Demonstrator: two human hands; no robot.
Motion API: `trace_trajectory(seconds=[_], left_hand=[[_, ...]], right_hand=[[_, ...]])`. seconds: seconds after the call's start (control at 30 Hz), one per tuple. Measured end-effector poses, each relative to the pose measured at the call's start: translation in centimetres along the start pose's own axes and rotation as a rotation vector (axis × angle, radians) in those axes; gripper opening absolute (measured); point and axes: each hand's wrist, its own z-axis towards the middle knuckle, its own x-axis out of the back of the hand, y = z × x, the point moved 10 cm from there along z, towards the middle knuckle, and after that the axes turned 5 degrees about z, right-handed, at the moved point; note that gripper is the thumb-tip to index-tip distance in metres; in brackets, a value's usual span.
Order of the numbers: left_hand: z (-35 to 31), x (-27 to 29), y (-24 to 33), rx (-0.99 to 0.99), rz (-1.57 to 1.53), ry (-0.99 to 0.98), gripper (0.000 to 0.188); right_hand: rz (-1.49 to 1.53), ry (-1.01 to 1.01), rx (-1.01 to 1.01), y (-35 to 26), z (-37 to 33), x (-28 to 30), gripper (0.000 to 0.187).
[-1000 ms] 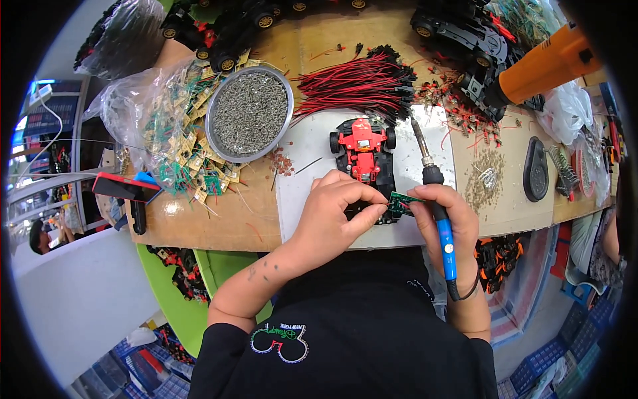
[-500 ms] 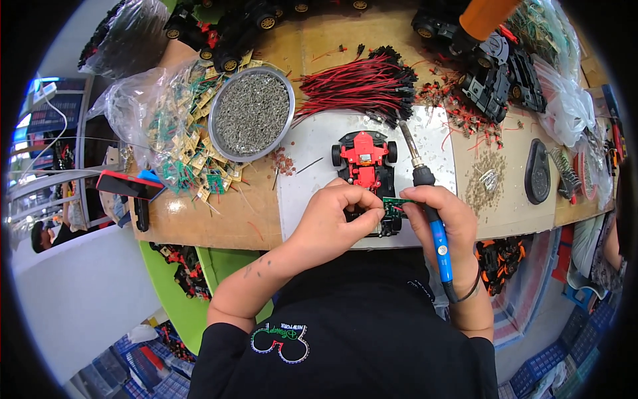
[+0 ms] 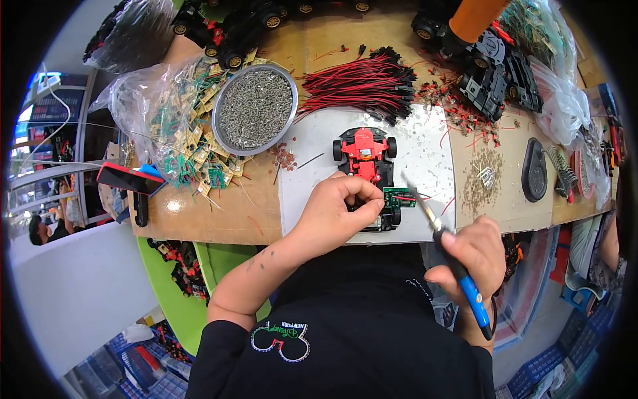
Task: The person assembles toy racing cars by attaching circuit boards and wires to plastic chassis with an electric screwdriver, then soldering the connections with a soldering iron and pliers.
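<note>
From the head view, my left hand point(image 3: 345, 207) pinches the green circuit board point(image 3: 399, 200) by the near end of the red car point(image 3: 364, 149), best held steady; my right hand point(image 3: 480, 256) grips the soldering iron point(image 3: 472, 295), its tip best angled clear.

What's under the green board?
Parts of the car show past the board: red-and-black body at upper left, a black wheel just below. Whatever sits directly beneath is covered by the board and left hand; can't tell if board and car touch.
</note>
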Motion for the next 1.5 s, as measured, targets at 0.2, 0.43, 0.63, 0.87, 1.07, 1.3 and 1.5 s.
trace_trajectory(seconds=[0.2,0.43,0.63,0.87,1.07,1.3,1.5], left_hand=[[0.0,-0.3,-0.5,0.07,-0.059,-0.013,0.013],[0.1,-0.4,-0.6,0.063,-0.067,-0.018,0.012],[0.2,-0.5,-0.8,0.066,-0.074,-0.017,0.011],[0.3,-0.6,-1.4,0.101,-0.169,-0.03,0.012],[0.2,-0.6,-1.7,0.092,-0.173,-0.013,0.011],[0.2,-0.6,-1.7,0.114,-0.203,0.001,0.01],[0.4,-0.7,-1.6,0.122,-0.208,-0.026,0.01]], right_hand=[[0.075,-0.038,-0.131,0.1,-2.0,-0.9,0.032],[0.086,-0.032,-0.103,0.2,-2.0,-1.1,0.033],[0.09,-0.045,-0.113,0.5,-1.7,-1.4,0.038],[0.152,-0.031,-0.127,1.1,-1.5,-0.8,0.039],[0.152,-0.023,-0.11,1.0,-1.2,-0.6,0.037],[0.161,-0.057,-0.081,1.0,-1.4,-1.3,0.033],[0.068,-0.102,-0.001,0.3,-0.7,-1.3,0.04]])
